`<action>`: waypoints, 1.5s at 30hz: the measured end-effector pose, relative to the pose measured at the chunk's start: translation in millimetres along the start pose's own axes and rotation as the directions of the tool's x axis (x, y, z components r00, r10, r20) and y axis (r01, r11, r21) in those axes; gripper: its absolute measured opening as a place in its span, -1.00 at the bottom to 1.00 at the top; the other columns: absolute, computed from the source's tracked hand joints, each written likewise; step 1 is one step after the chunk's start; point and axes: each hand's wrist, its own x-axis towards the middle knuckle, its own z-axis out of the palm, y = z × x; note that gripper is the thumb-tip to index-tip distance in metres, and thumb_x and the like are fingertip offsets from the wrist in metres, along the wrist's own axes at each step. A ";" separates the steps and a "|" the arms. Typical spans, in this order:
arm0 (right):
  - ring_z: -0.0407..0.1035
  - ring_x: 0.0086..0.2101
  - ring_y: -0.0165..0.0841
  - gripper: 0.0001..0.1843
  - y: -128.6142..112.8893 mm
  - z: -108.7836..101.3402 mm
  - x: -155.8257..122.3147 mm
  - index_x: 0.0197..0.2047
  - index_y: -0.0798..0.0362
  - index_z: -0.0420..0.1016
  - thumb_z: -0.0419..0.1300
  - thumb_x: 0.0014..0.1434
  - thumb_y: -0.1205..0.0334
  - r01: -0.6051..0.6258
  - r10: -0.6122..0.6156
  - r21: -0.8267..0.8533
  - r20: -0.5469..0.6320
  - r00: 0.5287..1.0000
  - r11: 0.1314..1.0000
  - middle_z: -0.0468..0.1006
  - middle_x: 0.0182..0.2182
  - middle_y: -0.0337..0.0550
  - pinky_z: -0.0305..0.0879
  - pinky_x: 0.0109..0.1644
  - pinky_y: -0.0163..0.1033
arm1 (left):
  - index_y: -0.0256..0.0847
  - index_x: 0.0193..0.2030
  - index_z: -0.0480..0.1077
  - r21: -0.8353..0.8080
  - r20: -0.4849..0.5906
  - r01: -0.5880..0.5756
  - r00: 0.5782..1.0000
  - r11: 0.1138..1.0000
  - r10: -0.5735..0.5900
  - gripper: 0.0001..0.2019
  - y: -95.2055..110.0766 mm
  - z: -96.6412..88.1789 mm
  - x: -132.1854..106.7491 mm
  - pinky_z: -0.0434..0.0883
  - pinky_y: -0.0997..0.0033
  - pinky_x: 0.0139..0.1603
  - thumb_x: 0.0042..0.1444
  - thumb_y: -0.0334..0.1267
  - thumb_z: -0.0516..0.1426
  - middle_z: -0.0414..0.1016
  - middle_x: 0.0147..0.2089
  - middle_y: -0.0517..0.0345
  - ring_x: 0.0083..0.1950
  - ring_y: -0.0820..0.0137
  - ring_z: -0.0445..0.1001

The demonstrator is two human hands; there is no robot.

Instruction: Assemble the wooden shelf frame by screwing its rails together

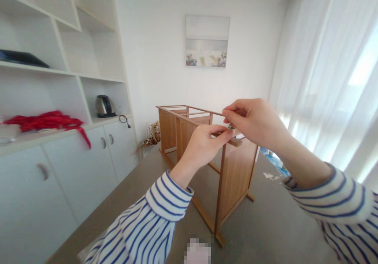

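A brown wooden frame [238, 177], with slatted panels and thin rails, stands in front of me. My left hand [203, 144] is at its near top corner, thumb and forefinger pinched around a small shiny metal piece [231, 126], too small to name. Just above and to the right, my right hand [254, 120] is closed in a pinch, its fingertips close to the same piece. Whatever lies between the right fingertips is hidden. Under the left fingertips, the end of a top rail [235, 142] juts past the panel.
The frame rests on a grey surface [236, 236]. White cabinets with shelves [103, 77] line the left, holding a kettle [104, 105] and red cloth [44, 121]. Dried plants [152, 136] are behind the frame. Paper scraps [272, 176] lie at right, near the curtain [319, 79].
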 end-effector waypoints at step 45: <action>0.44 -0.44 -0.31 -0.79 2.9 -6.6 -2.8 -0.29 0.03 0.57 0.11 0.08 0.25 0.041 -0.045 -0.117 -0.032 0.998 0.992 0.60 -0.45 -0.18 0.27 -0.32 -0.24 | -0.29 -0.42 0.53 -0.047 -0.070 0.103 0.992 0.994 -0.107 -0.73 9.1 -4.0 16.9 0.31 0.42 -0.35 0.04 -0.10 0.17 0.54 -0.45 0.11 -0.41 0.37 0.47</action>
